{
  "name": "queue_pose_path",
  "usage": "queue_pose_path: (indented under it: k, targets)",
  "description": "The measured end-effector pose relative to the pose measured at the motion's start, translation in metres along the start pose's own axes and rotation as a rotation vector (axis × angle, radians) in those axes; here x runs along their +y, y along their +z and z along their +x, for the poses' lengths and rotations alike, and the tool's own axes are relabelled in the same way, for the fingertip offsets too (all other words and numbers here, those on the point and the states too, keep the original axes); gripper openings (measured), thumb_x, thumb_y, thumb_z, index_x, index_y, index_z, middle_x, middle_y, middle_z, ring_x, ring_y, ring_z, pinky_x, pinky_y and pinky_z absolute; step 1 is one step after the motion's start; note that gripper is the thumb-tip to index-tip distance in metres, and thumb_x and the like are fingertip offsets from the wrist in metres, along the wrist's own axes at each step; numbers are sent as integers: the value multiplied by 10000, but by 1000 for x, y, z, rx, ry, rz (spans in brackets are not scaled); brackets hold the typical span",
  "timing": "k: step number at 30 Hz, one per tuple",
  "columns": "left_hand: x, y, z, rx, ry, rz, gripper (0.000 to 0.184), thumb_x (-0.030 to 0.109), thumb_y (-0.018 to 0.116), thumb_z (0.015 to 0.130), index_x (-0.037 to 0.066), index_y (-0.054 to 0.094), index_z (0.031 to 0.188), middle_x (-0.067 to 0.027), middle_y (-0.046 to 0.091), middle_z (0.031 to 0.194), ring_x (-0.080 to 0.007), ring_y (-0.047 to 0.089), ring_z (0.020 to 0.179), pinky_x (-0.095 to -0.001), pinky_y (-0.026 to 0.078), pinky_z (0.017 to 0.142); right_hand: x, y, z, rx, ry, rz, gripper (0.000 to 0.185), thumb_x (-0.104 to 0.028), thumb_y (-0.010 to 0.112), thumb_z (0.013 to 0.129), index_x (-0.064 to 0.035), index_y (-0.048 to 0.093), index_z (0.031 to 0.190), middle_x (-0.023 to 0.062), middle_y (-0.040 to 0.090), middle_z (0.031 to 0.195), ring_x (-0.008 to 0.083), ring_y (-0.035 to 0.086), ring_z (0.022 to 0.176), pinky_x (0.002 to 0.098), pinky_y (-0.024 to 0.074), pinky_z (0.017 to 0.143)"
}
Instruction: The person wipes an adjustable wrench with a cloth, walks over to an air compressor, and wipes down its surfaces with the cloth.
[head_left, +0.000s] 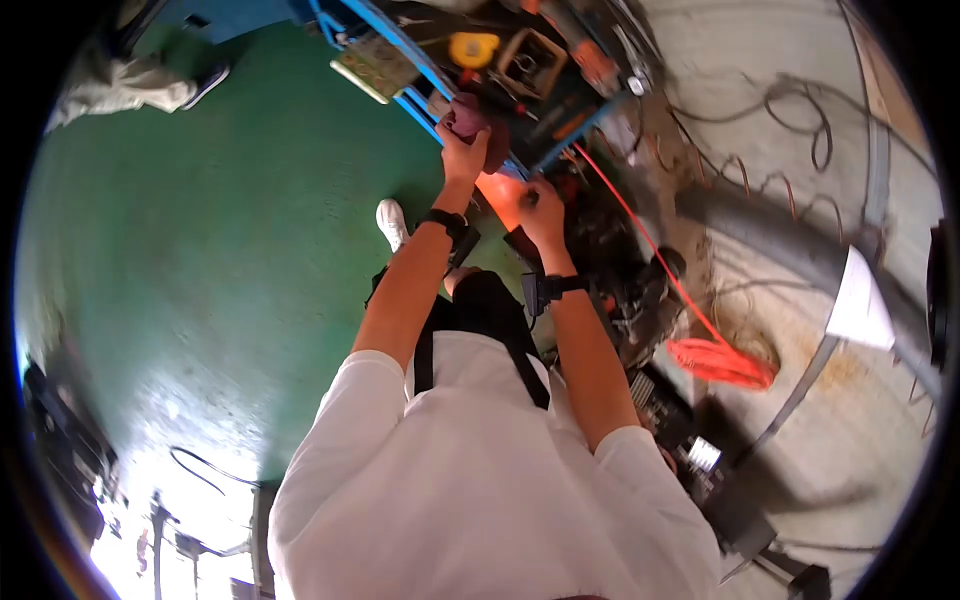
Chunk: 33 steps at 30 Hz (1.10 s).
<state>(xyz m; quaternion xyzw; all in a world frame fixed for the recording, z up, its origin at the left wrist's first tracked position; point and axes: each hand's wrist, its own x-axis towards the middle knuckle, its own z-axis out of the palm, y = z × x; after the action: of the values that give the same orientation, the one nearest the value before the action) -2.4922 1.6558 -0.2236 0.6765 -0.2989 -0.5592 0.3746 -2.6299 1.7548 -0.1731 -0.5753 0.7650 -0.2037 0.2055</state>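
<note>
My left hand [463,152] is closed on a maroon, soft-looking piece [494,140] at the front corner of a blue-framed tool cart [425,68]. Whether this piece is a cloth or an abrasive pad I cannot tell. Lower and to the right, my right hand [543,212] is curled round something small and dark, mostly hidden by the fingers. A bright orange surface [503,196] shows between the two hands, below the cart's edge. Both wrists wear black straps.
On the cart are a yellow tape measure [473,49], an open tray [531,63] and an orange-and-grey power tool [594,66]. A red hose [655,245] runs to a coil on the right floor. Another person's leg [150,85] is at upper left.
</note>
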Motion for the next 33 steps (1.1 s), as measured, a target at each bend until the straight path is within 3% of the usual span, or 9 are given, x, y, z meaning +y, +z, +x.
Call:
queue_pose_path:
  k: [6,9,12,15,19,22,26,32,33]
  targets:
    - [-47,3,-73,-319,191,234,751,398,771,745,66,368,1284,-298,608,1136,-477,597,1060,-491,496,880,-25,-51,-52,-163,-167,-86,240,-79,625,813,-33,589,1045,215,593,1079,413,562,1023,451,477,858]
    - [-68,-5,-112,-480,195,335,675,377,761,773,28,418,1238,-268,622,1122,-414,633,1040,-472,503,878,-9,-75,-86,-670,79,-6,394,-105,672,794,-34,533,1157,221,558,1146,417,525,1093,445,458,905]
    - [-116,0,-140,-702,-12,291,612,307,683,877,27,381,1330,-186,594,1201,-269,600,1100,-382,491,919,20,-79,-130,-305,-85,116,533,-101,714,759,-66,486,1239,210,549,1169,422,530,1089,456,471,891]
    - [23,-3,-246,-622,-698,-173,698,376,611,937,-122,315,1326,-145,545,1258,-202,567,1128,-296,497,916,23,-90,-166,-62,-127,234,597,-62,726,725,-101,475,1265,221,522,1162,468,533,1055,503,490,842]
    - [-14,2,-266,-925,-328,426,553,308,671,905,-81,467,1241,-164,639,1072,-238,664,900,-326,534,734,69,-126,-190,-163,-48,42,479,-102,691,749,-173,547,1200,157,512,1116,402,563,976,489,515,758]
    - [-79,5,-258,-1050,693,868,356,342,623,919,28,631,1085,-107,594,787,-212,567,697,-350,479,649,102,-166,-229,-159,-18,-155,480,-127,684,743,-214,569,1201,145,519,1101,366,577,967,464,539,704]
    - [79,42,-360,-941,603,656,225,93,712,822,47,666,1038,-101,588,715,-162,540,583,-287,422,523,166,-194,-296,-43,128,-222,406,-120,676,755,-228,638,1145,127,552,1019,334,595,937,425,545,659]
    - [185,5,-466,-585,1539,130,206,-1,647,801,-14,628,1005,-54,613,700,-153,472,482,-303,373,467,215,-209,-354,109,170,-259,404,-91,695,713,-169,647,1107,121,553,1011,328,580,958,435,535,701]
    - [209,-16,-482,-744,1355,313,117,24,652,796,-2,609,902,-63,601,678,-167,479,484,-314,375,477,222,-202,-353,134,158,-241,373,-136,703,713,-153,645,1081,119,550,1026,323,571,962,447,519,733]
